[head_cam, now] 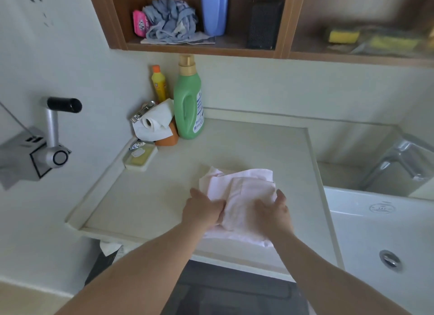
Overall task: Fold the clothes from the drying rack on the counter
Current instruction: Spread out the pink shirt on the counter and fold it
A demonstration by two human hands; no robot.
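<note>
Both hands work one pale pink garment (244,197) at the lower centre of the frame, on the counter (234,148), probably to keep its folded layers aligned; left hand (203,209) pinches the left edge, fingers curled; right hand (273,211) presses it flat with nearly straight fingers

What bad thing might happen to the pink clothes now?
1. The pink garment hangs slightly over the counter's front edge under the left hand and right hand, so it might slide off.
2. The sink sits right beside it; a stray corner could get wet if the basin is damp.
3. The loose layers may unfold once released.
</note>
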